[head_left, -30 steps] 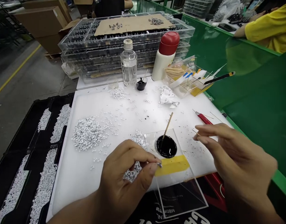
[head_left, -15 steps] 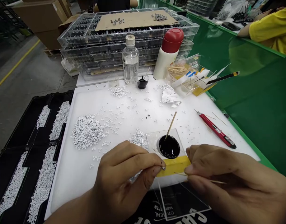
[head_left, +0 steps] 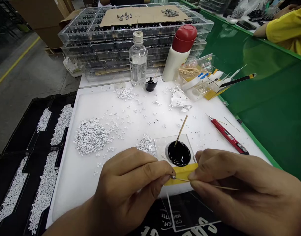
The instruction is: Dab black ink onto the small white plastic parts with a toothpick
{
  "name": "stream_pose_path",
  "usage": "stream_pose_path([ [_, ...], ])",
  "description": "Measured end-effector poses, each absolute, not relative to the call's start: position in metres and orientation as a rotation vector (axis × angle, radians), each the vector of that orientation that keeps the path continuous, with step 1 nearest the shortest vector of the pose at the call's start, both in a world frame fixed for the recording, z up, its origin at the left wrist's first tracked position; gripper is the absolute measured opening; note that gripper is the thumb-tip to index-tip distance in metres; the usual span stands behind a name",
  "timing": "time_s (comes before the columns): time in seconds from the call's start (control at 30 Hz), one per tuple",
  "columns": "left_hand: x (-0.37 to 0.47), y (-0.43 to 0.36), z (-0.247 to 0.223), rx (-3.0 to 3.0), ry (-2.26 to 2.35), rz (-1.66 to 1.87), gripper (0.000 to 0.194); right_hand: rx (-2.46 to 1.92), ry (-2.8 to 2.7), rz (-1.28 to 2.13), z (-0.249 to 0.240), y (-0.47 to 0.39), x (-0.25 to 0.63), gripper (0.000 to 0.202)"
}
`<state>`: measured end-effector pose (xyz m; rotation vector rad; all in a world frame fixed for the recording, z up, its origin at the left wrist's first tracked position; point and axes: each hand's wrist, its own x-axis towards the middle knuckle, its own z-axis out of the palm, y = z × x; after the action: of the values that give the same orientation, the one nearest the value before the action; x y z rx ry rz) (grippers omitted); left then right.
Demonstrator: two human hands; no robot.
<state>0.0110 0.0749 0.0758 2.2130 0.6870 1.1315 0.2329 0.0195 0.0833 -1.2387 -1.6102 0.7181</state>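
A tiny white piece with black marks (head_left: 173, 177) is pinched between the thumb and forefinger of my left hand (head_left: 138, 178). My right hand (head_left: 229, 180) is closed on a thin wooden toothpick (head_left: 224, 187), whose tip meets the small piece. Just beyond my fingers lies a clear plate (head_left: 160, 144) with a round pool of black paint (head_left: 179, 154), and a wooden stick (head_left: 181, 129) stands in the paint. Yellow tape (head_left: 184, 173) covers the plate's near edge. Small white pieces (head_left: 144, 143) lie left of the plate, partly behind my left hand.
A large pile of white pieces (head_left: 90, 136) lies to the left. On the right rests a red pen-like tool (head_left: 226, 136). Behind are a bottle (head_left: 138, 64), a red-capped flask (head_left: 178, 55) and stacked clear trays (head_left: 76, 50). Black trays (head_left: 17, 139) stand beside the table's left edge.
My right hand has shifted slightly left, bringing the toothpick's tip from a small gap away onto the piece in my left hand. The head view has tilted a little.
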Motion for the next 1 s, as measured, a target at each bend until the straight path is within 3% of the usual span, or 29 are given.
stream_pose_path([
  [0.43,0.009,0.074,0.074,2.197,0.678,1.109,0.017,-1.302,-1.622,0.705,0.09,0.017,0.233,0.016],
  [0.73,0.009,0.075,0.074,2.201,0.68,1.105,0.018,-1.43,-1.544,0.669,0.081,0.009,0.231,0.04],
  [1.0,0.009,0.073,0.073,2.191,0.679,1.114,0.016,-1.319,-1.551,0.779,0.086,0.018,0.232,0.021],
])
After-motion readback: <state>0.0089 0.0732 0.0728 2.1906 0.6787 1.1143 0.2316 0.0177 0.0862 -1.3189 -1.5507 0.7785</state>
